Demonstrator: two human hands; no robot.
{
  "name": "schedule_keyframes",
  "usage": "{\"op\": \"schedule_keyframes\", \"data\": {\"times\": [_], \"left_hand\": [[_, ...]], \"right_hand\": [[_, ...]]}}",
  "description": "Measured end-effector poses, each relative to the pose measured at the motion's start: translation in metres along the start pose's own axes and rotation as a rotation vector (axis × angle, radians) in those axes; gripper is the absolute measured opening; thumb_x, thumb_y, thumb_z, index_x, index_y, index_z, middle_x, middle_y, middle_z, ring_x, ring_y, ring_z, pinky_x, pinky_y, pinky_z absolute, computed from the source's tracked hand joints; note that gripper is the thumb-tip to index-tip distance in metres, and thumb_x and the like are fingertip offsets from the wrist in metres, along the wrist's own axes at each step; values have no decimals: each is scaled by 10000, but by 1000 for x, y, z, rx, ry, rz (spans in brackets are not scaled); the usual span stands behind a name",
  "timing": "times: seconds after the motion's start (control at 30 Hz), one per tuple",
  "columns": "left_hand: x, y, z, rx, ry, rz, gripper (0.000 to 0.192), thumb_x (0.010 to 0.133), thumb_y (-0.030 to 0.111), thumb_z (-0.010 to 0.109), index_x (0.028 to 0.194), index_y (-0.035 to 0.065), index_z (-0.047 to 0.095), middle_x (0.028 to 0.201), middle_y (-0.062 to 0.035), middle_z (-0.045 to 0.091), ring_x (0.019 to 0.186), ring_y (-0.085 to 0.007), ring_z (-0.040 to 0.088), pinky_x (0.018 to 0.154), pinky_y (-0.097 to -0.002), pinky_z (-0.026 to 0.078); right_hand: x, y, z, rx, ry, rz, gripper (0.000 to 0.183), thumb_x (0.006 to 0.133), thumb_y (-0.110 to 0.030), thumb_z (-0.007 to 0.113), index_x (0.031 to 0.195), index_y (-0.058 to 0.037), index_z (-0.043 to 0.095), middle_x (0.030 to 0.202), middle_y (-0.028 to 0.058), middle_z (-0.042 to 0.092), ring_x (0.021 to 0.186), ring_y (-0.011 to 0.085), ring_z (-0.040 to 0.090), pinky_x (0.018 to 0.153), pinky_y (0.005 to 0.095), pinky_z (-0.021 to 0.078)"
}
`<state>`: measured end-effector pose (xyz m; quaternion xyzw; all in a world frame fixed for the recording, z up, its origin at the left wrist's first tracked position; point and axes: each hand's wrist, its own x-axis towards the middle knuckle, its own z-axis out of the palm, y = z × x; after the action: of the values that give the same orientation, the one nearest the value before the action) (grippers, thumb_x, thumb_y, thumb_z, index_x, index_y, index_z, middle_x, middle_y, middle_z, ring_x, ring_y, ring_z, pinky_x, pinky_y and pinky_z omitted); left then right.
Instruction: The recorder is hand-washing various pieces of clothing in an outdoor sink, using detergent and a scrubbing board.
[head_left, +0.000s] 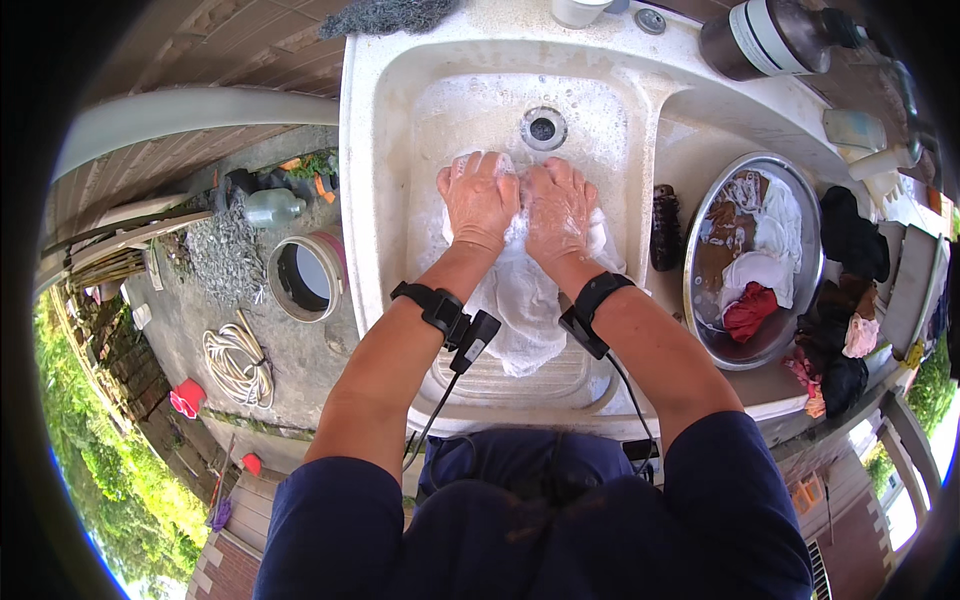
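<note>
A wet white cloth lies crumpled and soapy in the basin of a pale utility sink, spreading over its ribbed washboard part. My left hand grips the cloth's upper end, fingers curled, with suds on the knuckles. Close beside it on the right, my right hand is closed on the same cloth, its skin wet with foam. Both hands are just below the round metal drain. My fingertips are partly hidden under the hands. Each wrist wears a black strap with a small cabled device.
Right of the basin are a dark scrub brush and an oval metal tub of wet clothes. Dark and pink clothes lie beyond. A brown pump bottle lies at the upper right. A bucket and coiled hose are on the left floor.
</note>
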<state>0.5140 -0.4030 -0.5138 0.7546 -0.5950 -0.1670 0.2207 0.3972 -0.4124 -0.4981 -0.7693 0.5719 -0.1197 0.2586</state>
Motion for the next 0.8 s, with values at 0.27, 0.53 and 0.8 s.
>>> {"op": "schedule_keyframes", "data": {"times": [0.27, 0.53, 0.8], "left_hand": [[-120, 23, -47, -316, -72, 236, 263, 775, 299, 496, 869, 100, 640, 898, -93, 622, 910, -288, 563, 909, -422, 312], [-11, 4, 0, 69, 59, 64, 306, 857, 324, 408, 871, 110, 626, 838, -132, 598, 877, -331, 553, 845, -470, 340], [-144, 25, -59, -198, -67, 273, 352, 765, 369, 476, 936, 101, 627, 990, -110, 563, 988, -307, 483, 899, -488, 268]], "right_hand": [[-111, 8, -14, 154, 62, -139, 355, 791, -318, 525, 1076, -107, 548, 1107, 110, 525, 1066, 291, 461, 913, 445, 291], [-7, 5, 9, -14, 85, -3, 247, 810, -233, 513, 995, -84, 582, 996, 156, 535, 1014, 296, 458, 894, 452, 273], [-145, -9, -20, 94, 112, -270, 475, 729, -349, 544, 1097, -54, 489, 1144, 155, 465, 1109, 336, 401, 968, 515, 224]]}}
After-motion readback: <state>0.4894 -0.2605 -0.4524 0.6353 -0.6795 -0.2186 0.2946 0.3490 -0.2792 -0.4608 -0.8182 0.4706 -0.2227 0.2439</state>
